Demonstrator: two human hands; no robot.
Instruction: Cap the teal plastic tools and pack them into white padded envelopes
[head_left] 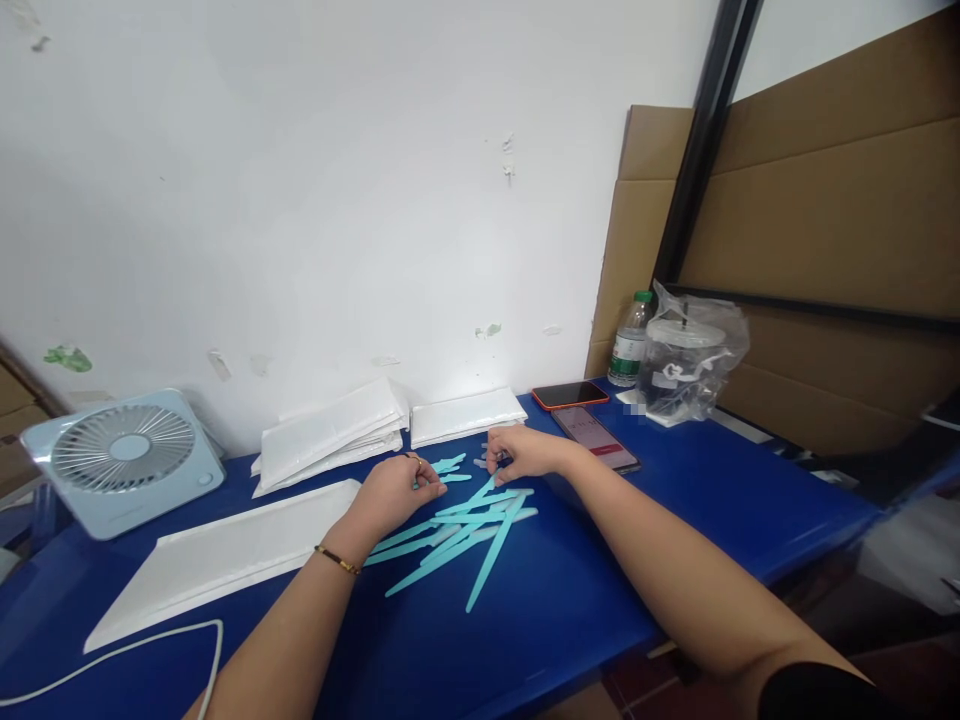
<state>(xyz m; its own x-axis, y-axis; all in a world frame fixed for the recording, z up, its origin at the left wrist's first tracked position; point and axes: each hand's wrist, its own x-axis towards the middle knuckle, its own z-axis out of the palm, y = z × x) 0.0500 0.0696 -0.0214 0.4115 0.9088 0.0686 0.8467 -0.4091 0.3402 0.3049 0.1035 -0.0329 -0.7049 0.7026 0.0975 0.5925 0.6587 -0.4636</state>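
Several long turquoise plastic strips [469, 525] lie criss-crossed in a loose pile on the blue table [570, 620]. My left hand [394, 490], a thin bracelet on its wrist, rests at the pile's left end with fingers curled on a short turquoise piece [448, 465]. Just to the right, my right hand [519, 452] sits at the pile's far end, fingers pinched on a small part; what that part is I cannot make out.
White flat packets lie in stacks [330, 430] [465, 412] by the wall, with a long white tray [225, 555] at the left. A pale blue fan [124, 460] and white cable [135, 645] sit far left. Two phones [570, 395] [596, 437], a bottle [630, 340] and a bagged cup [690, 365] stand right.
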